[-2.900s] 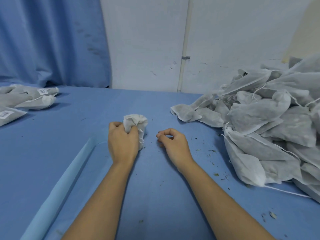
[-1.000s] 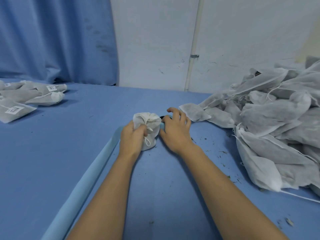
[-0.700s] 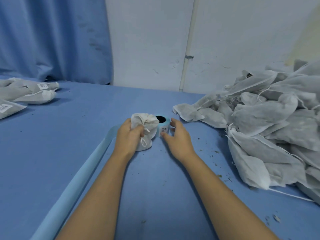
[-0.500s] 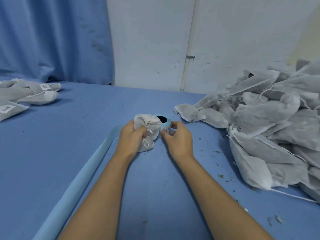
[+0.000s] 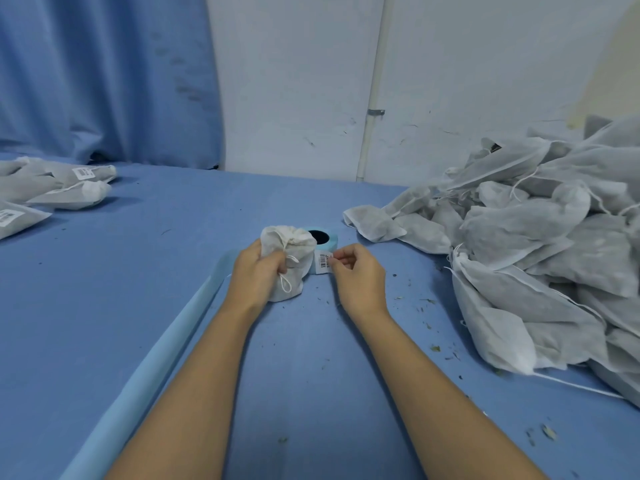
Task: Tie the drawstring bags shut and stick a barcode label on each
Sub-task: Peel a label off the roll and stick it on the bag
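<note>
My left hand (image 5: 256, 275) grips a small white drawstring bag (image 5: 292, 252), cinched at the top, upright on the blue table, its cord hanging in front. Right behind the bag stands a light blue label roll (image 5: 323, 239) with a dark core. My right hand (image 5: 358, 273) pinches the edge of a white barcode label (image 5: 322, 260) on the roll's side, next to the bag.
A big heap of grey-white bags (image 5: 540, 244) fills the right side of the table. A few labelled bags (image 5: 62, 183) lie at the far left. A long light blue strip of label backing (image 5: 166, 348) runs toward me. Dry crumbs (image 5: 422, 303) are scattered near the heap.
My right hand went from the table to the label roll behind the bag and now pinches a label on it. The left hand has kept its hold on the bag.
</note>
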A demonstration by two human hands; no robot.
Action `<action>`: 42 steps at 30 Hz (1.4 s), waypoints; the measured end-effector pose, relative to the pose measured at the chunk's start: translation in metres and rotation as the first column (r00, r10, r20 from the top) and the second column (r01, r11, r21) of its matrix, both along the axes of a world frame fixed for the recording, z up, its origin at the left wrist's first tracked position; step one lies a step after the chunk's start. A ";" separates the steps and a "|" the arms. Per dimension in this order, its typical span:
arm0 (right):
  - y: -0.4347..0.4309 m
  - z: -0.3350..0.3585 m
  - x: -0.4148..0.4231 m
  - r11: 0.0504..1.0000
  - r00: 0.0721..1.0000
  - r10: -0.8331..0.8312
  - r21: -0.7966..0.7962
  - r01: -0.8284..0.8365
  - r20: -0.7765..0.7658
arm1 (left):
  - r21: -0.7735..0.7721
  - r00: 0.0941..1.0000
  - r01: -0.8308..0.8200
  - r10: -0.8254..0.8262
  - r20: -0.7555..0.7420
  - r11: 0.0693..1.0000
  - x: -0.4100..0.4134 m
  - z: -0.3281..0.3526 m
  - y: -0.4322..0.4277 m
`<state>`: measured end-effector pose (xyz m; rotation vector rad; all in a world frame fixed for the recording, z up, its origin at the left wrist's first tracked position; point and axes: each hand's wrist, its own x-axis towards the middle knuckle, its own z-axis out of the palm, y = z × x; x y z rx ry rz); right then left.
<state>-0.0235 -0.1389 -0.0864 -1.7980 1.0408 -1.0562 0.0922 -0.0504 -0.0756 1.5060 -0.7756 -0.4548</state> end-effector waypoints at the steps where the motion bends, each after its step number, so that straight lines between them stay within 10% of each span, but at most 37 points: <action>1: 0.000 0.001 -0.001 1.000 1.000 0.011 0.016 -0.011 0.006 | 0.000 1.000 -0.003 0.003 -0.010 1.000 0.000 0.000 0.000; 9: 0.006 0.015 -0.009 0.937 0.918 0.056 0.296 -0.184 0.393 | -0.054 0.997 -0.006 0.002 -0.080 0.999 0.002 -0.001 -0.001; 14: 0.007 0.022 -0.015 0.880 0.851 0.145 0.328 -0.344 0.505 | -0.190 0.918 -0.005 -0.071 -0.389 0.982 0.007 0.007 0.002; 25: 0.016 0.026 -0.006 0.862 0.865 0.425 0.172 -0.477 0.267 | -0.186 0.910 0.123 -0.186 -0.371 0.975 0.002 0.007 0.002; 42: 0.025 0.020 0.003 0.975 0.975 0.205 -0.108 -0.195 0.084 | -0.270 0.834 0.211 -0.317 -0.451 0.939 0.002 0.012 0.000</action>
